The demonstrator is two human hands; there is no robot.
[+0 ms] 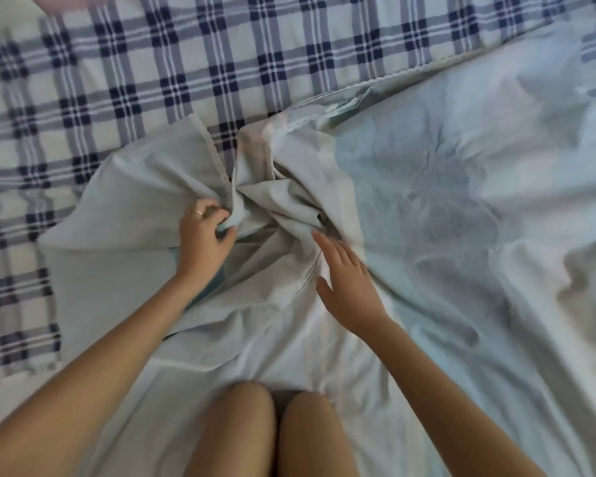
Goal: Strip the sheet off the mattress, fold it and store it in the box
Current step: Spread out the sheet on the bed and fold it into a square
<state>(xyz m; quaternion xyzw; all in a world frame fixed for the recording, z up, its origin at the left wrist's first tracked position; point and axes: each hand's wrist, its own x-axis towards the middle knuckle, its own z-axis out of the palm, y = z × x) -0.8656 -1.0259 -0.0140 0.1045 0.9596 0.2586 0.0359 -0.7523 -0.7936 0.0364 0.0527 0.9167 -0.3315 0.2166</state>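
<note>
The sheet is showing pale, washed-out blue and white, with faint grey-blue blotches spreading across it and a greyer cast where it is bunching. Beneath it the plaid cloth is carrying navy and grey-blue bars crossing on white. A thin gold-coloured ring is glinting on the left hand.

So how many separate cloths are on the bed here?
2. The pale sheet lies bunched across the centre and right; a plaid cloth lies under it, showing at the top and left. More may be hidden beneath.
</note>
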